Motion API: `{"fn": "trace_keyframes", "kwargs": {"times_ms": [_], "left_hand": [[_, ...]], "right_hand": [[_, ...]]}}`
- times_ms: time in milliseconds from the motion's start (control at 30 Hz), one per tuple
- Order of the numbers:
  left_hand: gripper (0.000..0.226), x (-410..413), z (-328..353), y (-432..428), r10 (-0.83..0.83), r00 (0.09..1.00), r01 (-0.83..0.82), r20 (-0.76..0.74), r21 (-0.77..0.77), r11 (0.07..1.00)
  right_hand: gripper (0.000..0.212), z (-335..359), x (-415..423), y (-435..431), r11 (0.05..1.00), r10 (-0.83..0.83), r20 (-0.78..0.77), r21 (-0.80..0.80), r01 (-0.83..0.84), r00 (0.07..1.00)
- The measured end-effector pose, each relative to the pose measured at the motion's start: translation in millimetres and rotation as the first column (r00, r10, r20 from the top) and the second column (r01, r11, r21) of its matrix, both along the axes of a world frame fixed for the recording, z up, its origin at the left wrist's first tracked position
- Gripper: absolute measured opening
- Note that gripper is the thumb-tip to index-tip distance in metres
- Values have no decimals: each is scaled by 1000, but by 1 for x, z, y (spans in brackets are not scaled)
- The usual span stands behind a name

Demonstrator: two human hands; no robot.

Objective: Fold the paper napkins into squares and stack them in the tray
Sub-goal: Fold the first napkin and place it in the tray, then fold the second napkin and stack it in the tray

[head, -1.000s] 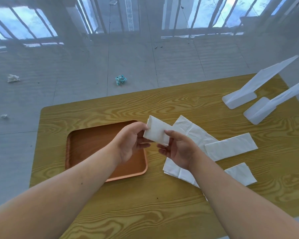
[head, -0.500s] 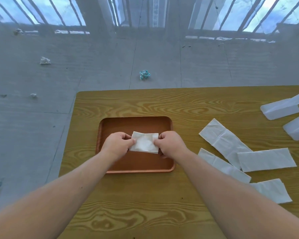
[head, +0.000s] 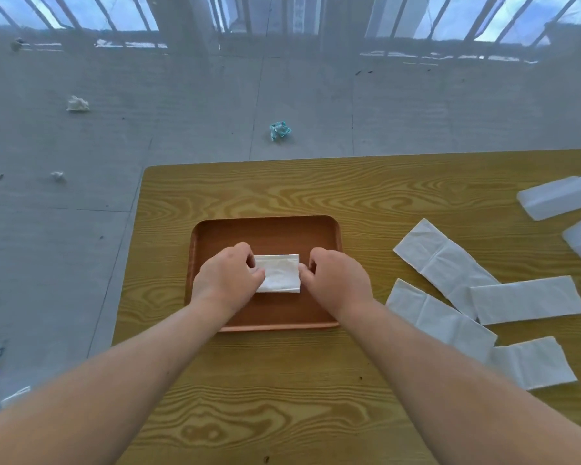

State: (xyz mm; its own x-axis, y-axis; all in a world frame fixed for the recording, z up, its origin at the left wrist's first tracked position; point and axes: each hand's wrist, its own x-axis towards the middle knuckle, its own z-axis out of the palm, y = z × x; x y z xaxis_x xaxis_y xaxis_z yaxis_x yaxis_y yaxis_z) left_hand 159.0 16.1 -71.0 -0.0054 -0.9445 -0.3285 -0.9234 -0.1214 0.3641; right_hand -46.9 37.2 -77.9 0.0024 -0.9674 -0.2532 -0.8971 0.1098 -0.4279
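A folded white napkin [head: 280, 273] lies flat in the middle of the brown tray [head: 265, 226] on the wooden table. My left hand [head: 227, 276] covers its left edge with curled fingers. My right hand [head: 336, 280] pinches its right edge. Several unfolded white napkins lie to the right of the tray: one long strip [head: 440, 260], one [head: 527, 298] across it, one [head: 440, 318] nearer me, and a shorter one [head: 534, 362] at the front right.
Two white plastic holders [head: 555, 198] lie at the table's far right edge. The table's left edge [head: 128, 263] runs just left of the tray. Crumpled paper scraps, one teal [head: 279, 130], lie on the grey floor beyond.
Both hands carried the folded napkin from over the loose napkins leftward to the tray and lowered it onto the tray's floor. The head camera swung left.
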Motion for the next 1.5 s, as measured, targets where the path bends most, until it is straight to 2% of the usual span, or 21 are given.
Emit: {"fn": "trace_keyframes", "kwargs": {"times_ms": [100,167,267,400,533,700,800,900,967,1100,1233,1400,1500], "left_hand": [[16,-33,16,4,-221,975,221,3,-22,975],[19,-60,23,8,-382,924,383,22,-28,924],[29,-104,28,14,-589,806,590,55,-1,807],[37,-153,24,23,-712,697,713,79,25,701],[51,-185,13,31,-755,644,758,123,30,651],[66,-198,0,23,-741,617,771,264,-17,636],[74,-197,-2,9,-689,646,725,329,19,689],[73,-193,-6,-2,-665,633,682,396,120,721],[66,-192,-8,-6,-669,636,665,385,166,728],[37,-193,-8,-9,-679,665,654,312,195,731],[12,-194,-6,-6,-634,750,616,189,148,774],[19,-198,-2,-4,-461,882,471,-96,175,865],[22,-207,7,-7,-312,909,379,-276,237,894]], "right_hand": [[16,6,-39,41,989,-41,22,-141,43,999],[15,4,-70,72,985,-90,-15,-152,87,996],[25,2,-115,118,969,-236,-73,-92,229,969],[35,-3,-152,160,927,-375,-105,-13,375,921],[40,-10,-158,170,947,-312,-135,27,319,940],[45,-11,-145,154,986,-166,-69,5,167,984],[48,-8,-139,141,998,-67,-15,0,67,998],[50,-7,-146,141,996,-91,-45,10,92,995],[51,-7,-158,147,987,-153,-71,33,155,986],[49,-10,-186,164,974,-209,-155,55,219,966],[48,-10,-200,168,960,-270,-194,20,279,943],[58,-13,-184,160,997,9,-96,74,-2,995],[56,-16,-176,159,997,27,-79,72,-22,996]]}}
